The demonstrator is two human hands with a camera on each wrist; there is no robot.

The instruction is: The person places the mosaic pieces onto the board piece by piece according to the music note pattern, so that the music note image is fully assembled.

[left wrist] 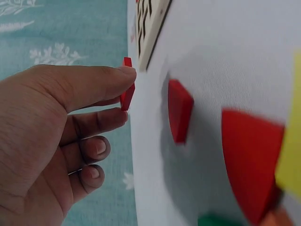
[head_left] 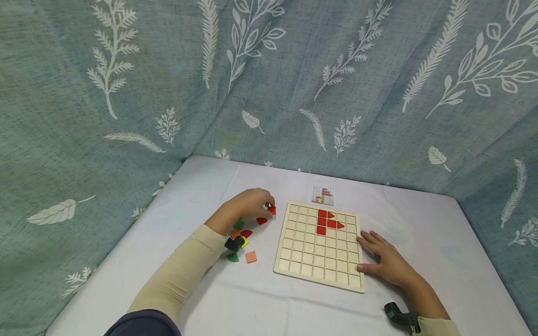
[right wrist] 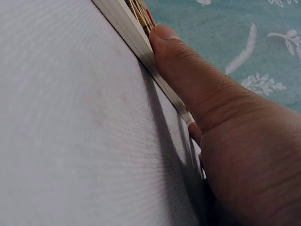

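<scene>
Between thumb and fingertips, my left hand (head_left: 251, 202) pinches a red square tile (head_left: 272, 210), held above the cloth left of the board; in the left wrist view the tile (left wrist: 127, 89) is seen nearly edge-on. Just below it lies a red rounded-edge piece (head_left: 262, 220). The pale wooden grid board (head_left: 302, 254) has several red squares (head_left: 322, 221) and two red pointed pieces (head_left: 340, 225) in its upper cells. My right hand (head_left: 388, 261) rests at the board's right edge, thumb and fingers extended and touching it. In the right wrist view the thumb (right wrist: 188, 66) lies against the rim.
Loose pieces lie near the left forearm: a green one (head_left: 233, 257), an orange square (head_left: 251, 257), a red one (head_left: 246, 233) and a yellow one (head_left: 245, 242). A small pattern card (head_left: 322, 196) sits behind the board. Patterned curtain (head_left: 269, 93) borders the white table (head_left: 252, 298).
</scene>
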